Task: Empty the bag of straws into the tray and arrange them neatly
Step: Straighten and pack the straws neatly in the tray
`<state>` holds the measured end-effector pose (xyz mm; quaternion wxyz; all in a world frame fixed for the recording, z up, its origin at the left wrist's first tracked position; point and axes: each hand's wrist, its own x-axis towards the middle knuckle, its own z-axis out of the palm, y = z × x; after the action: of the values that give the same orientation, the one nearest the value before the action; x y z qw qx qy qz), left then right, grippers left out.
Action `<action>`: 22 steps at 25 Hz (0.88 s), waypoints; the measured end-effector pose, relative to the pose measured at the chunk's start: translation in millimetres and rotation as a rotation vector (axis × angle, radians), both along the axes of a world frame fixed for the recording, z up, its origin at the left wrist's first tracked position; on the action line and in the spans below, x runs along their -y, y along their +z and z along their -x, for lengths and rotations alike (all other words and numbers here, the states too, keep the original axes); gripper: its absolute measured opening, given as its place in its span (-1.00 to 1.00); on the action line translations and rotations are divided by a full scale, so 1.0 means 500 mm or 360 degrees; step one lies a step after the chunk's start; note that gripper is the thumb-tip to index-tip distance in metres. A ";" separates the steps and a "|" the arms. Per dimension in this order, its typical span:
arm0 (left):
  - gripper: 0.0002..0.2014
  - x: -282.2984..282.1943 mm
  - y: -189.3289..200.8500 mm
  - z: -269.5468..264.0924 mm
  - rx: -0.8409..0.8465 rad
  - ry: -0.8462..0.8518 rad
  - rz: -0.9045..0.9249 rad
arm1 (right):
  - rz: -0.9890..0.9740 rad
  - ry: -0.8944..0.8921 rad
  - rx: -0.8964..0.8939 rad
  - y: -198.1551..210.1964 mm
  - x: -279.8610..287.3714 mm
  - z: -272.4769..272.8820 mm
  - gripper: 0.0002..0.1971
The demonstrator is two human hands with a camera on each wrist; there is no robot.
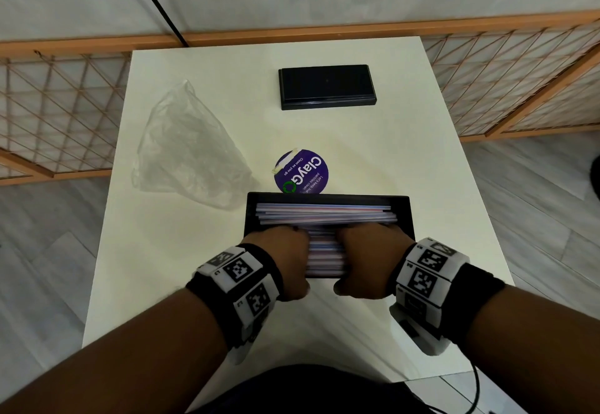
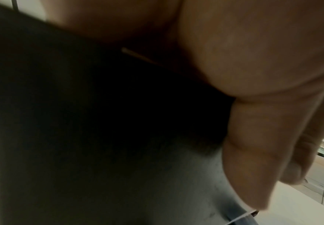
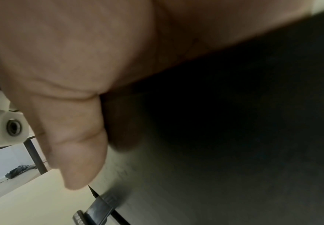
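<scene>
A black tray (image 1: 328, 198) sits near the table's front edge, filled with pastel straws (image 1: 324, 215) lying left to right. Both hands are on its near half. My left hand (image 1: 290, 259) and right hand (image 1: 355, 259) curl their fingers down into the straw pile, fingertips hidden. Both thumbs lie outside against the near wall. In the left wrist view the thumb (image 2: 253, 152) runs along the dark tray wall (image 2: 99, 144), with one straw (image 2: 138, 56) peeking out. The right wrist view shows the thumb (image 3: 74, 144) beside the tray wall (image 3: 234, 144). The clear plastic bag (image 1: 188, 144) lies flat and empty at the left.
A black rectangular lid (image 1: 326, 87) rests at the far side of the white table (image 1: 422, 170). A round purple sticker (image 1: 302, 171) sits just beyond the tray. A wooden lattice screen (image 1: 503, 72) stands behind the table.
</scene>
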<state>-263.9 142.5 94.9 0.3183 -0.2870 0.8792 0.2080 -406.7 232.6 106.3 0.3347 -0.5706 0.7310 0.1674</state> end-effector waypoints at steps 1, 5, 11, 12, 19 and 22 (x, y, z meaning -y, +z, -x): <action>-0.41 0.000 0.001 0.001 0.0008 -0.0003 -0.0002 | 0.0004 -0.0008 0.0007 0.000 -0.001 0.001 -0.45; -0.39 -0.005 0.005 -0.001 -0.0031 0.0007 0.0016 | -0.0033 0.0019 -0.0007 -0.001 0.005 0.000 -0.46; -0.30 -0.024 -0.012 0.020 -0.0081 -0.0054 0.0014 | 0.0036 0.0146 -0.0079 0.006 0.014 -0.008 -0.35; -0.25 -0.024 -0.017 0.022 -0.0091 -0.0054 0.0022 | 0.0080 0.0143 -0.0051 0.007 0.015 -0.009 -0.32; -0.29 -0.013 -0.015 0.004 -0.0018 0.0061 0.0086 | 0.0066 0.0011 -0.0143 -0.008 -0.003 -0.014 -0.21; -0.30 -0.010 -0.014 -0.002 0.0019 0.0078 0.0095 | 0.0027 -0.0039 -0.0187 -0.009 -0.012 -0.015 -0.15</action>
<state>-263.1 147.7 88.1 0.3098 -0.3191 0.8758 0.1877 -399.1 238.5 101.8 0.2884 -0.5537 0.7577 0.1903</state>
